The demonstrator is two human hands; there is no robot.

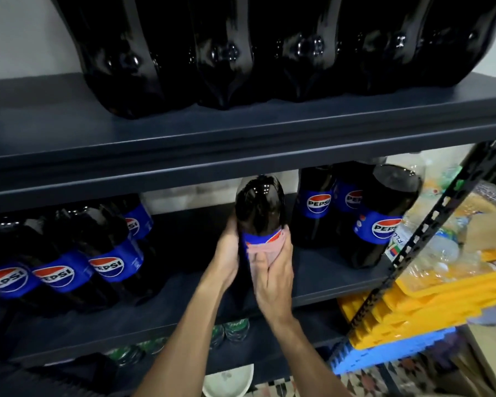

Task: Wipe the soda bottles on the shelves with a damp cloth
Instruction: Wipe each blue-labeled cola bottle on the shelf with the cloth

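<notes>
A large dark Pepsi bottle (259,209) stands at the middle of the middle shelf (321,277). My left hand (226,253) grips its left side at the blue label. My right hand (272,275) presses a pink cloth (265,249) against the front of the label, fingers curled round bottle and cloth. Several more Pepsi bottles (106,253) stand in a row at the left of the same shelf, and three Pepsi bottles (381,216) stand at the right. Big dark bottles (221,53) fill the upper shelf (241,138).
A black perforated shelf post (430,224) slants down at the right. Beyond it lie stacked yellow (430,305) and blue crates (384,353) and clear empty plastic bottles (441,247). Green bottle tops (232,330) show on the lower shelf. A white bowl (229,382) sits below.
</notes>
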